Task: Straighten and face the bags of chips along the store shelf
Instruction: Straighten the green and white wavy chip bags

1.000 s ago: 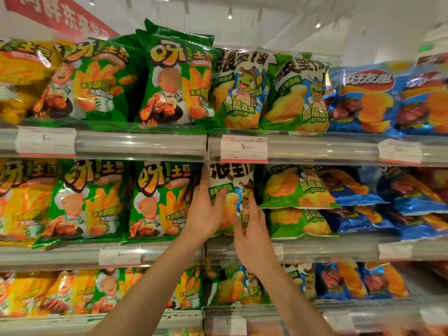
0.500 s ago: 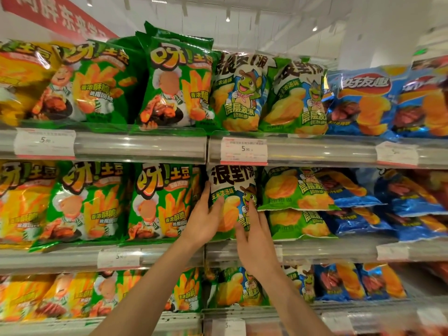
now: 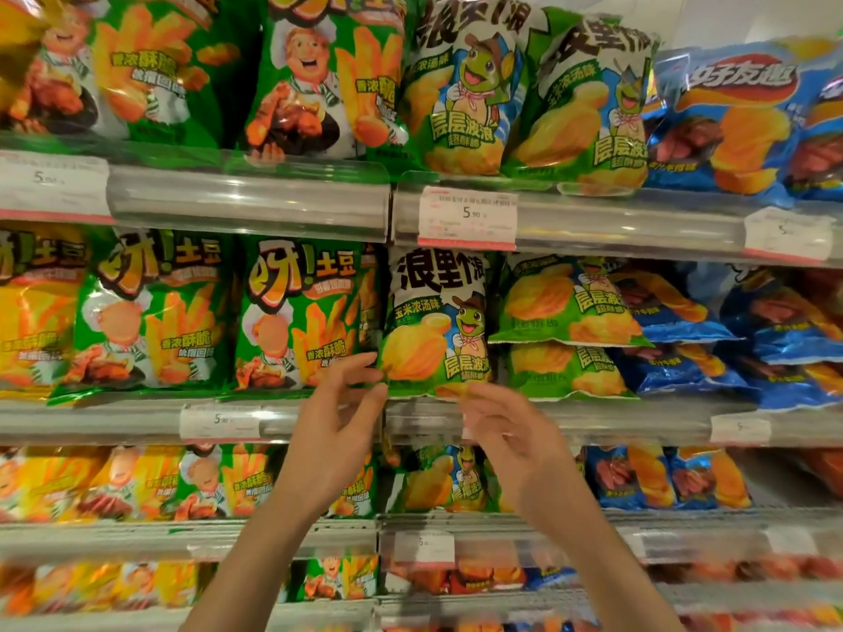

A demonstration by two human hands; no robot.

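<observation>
A green-and-white frog chip bag (image 3: 435, 321) stands upright, label forward, on the middle shelf (image 3: 593, 419). My left hand (image 3: 340, 415) hovers just below its lower left corner, fingers spread, fingertips near or brushing the bag. Under the bag's lower right corner is my right hand (image 3: 506, 431), fingers loosely apart, in front of the shelf rail. Neither hand grips anything. Right of the upright bag, two matching green bags (image 3: 563, 307) lie flat, stacked. Green fries bags (image 3: 296, 317) stand to its left.
Blue chip bags (image 3: 775, 339) lie slumped and stacked at the right of the middle shelf. The upper shelf (image 3: 246, 200) carries upright green, frog and blue bags. White price tags (image 3: 466, 217) hang on the clear rails. Lower shelves hold more bags.
Both hands have slid down off the frog bag's face and come away below its bottom edge. The bag now stands upright by itself. The camera has moved closer to the shelf.
</observation>
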